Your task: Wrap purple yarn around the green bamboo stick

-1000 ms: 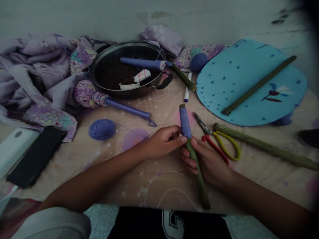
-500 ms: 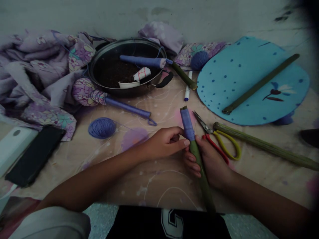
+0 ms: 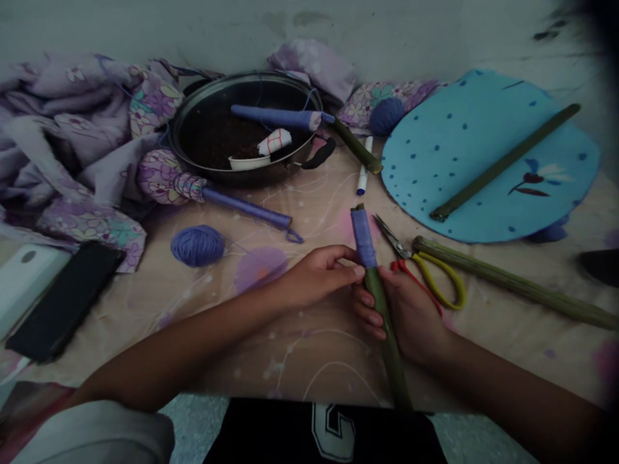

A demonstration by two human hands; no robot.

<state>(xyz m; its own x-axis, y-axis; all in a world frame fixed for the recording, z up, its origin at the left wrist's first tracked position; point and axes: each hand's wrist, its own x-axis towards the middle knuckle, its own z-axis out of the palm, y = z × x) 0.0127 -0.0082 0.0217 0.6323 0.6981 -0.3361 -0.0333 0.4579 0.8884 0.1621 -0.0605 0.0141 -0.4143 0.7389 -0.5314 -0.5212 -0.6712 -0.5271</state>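
1. Evidently, in the head view, the work in hand is partly done: we see a blue-violet yarn wrap (image 3: pixel 363 238) around the upper part of the green stick (image 3: pixel 391 351), just short of its far tip.
2. Below that wrap the stick is bare down to the near edge of the surface (image 3: pixel 294 351); we cannot tell how much of it counts as left to do.
3. Toward the left edge we find the ball of yarn (image 3: pixel 198 245), plump, its thin strand running toward our left hand (image 3: pixel 326 274) before it fades from sight.
4. That left hand comes in from the near left corner, palm inward, thumb and forefinger pinching the stick at the wrap's lower end; whether they also trap the strand is hidden.
5. Our right hand (image 3: pixel 411 316) reaches in from the near right corner, fingers curled around the bare part just below, grasping it so that it leans slightly, top away from us.
6. Toward the right edge, beside the scissors (image 3: pixel 401 250), lies another stick (image 3: pixel 512 281), unwrapped.
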